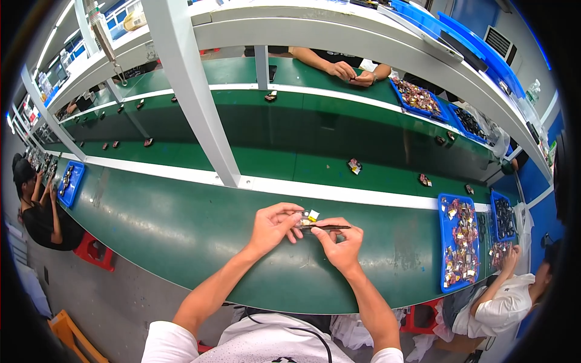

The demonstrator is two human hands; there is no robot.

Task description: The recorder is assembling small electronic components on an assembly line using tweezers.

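A green bench (181,224) curves across the middle of the frame, its surface scuffed and smudged in places, chiefly at right of centre. Near the frame's centre, above the bench, the left hand (272,228) has its grip on a small part (305,221), pinched between thumb and fingers; a white and yellow piece shows at its top. The right hand (342,247), just beside it, has its grip closed around a thin dark strip (333,227), whose left end meets or overlaps the part; which, I cannot tell.

Beyond a white rail (339,193), a dark green belt (272,136) crosses the upper half, with small assemblies (354,166) scattered along it. A pale post (187,91) rises upper left of centre to a white shelf (242,30) along the top, and a spring with a hook (121,75) hangs at upper left.

At right on the bench lies a blue tray (442,248) full of small pieces, with a smaller tray (494,221) of black ones beside it. Co-workers sit at far left (51,221) and lower right (505,311); another's hands (354,74) show at upper centre. Red stools (94,251) stand on the grey floor (151,290), and a blue wall (544,224) closes the right side.
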